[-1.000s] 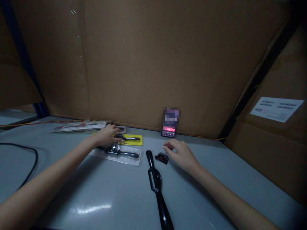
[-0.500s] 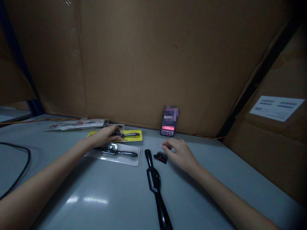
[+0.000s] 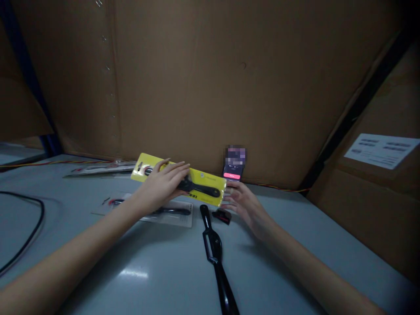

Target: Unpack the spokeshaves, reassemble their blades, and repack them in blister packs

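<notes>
Towards the back edge of the desk (image 3: 164,280): yellow pack (image 3: 197,177), long axis slanting down rightward
Left hand (image 3: 165,184): I grip the pack's middle, fingers over it
Right hand (image 3: 245,204): half-open by the right end — can't tell if touching

dim scene; phone (image 3: 231,176) glowing, upper screen pixelated; white glare streak on tabletop (image 3: 164,275), left of phone and nearer; soft shadows; edges far right of phone darkened.
</notes>
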Tool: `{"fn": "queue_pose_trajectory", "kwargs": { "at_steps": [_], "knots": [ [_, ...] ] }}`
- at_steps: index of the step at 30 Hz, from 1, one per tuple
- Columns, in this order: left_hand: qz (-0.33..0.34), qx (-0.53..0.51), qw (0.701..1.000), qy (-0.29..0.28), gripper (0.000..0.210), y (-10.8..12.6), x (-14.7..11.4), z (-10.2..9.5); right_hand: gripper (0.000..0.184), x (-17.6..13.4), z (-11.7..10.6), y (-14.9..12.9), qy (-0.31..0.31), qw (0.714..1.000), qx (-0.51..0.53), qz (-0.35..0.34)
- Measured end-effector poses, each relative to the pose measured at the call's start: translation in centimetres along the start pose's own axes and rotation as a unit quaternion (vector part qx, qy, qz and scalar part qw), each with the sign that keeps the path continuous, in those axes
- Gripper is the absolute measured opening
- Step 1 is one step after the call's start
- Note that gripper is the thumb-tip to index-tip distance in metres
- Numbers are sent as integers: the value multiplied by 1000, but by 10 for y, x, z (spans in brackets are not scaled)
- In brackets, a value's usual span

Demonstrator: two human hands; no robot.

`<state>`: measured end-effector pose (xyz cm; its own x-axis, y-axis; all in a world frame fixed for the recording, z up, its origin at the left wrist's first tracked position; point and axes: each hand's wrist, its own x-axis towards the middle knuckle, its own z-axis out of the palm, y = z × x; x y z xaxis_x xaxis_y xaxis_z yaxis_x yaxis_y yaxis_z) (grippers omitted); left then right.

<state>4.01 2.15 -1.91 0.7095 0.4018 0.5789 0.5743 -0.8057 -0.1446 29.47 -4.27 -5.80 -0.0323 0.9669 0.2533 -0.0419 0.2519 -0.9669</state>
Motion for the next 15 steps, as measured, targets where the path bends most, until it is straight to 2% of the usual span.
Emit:
{"fn": "queue_pose_trajectory", "kwargs": {
  "at_steps": [2,5,7,9,12,14,15],
  "knots": [
    [33,-1,999,16,46,20,3,-3,51,-6,7,-8,21,998,56,29],
    [68,-7,997,35,43,41,6,-8,49,-13,15,-17,27,995,76,62],
    [70,-13,997,36,45,46,7,-12,41,-14,16,-18,37,992,92,80],
    [49,-23,998,34,59,43,6,-18,35,-13,14,-17,60,988,109,93],
    [-39,-56,996,62,75,23,3,-26,31,-8,7,-12,104,982,116,103],
    [-160,-113,976,100,66,3,0,-30,29,-4,0,-9,145,978,104,108],
    [-236,-170,951,108,62,-7,-2,-30,28,-1,-4,-8,166,976,92,110]
  ]
}}
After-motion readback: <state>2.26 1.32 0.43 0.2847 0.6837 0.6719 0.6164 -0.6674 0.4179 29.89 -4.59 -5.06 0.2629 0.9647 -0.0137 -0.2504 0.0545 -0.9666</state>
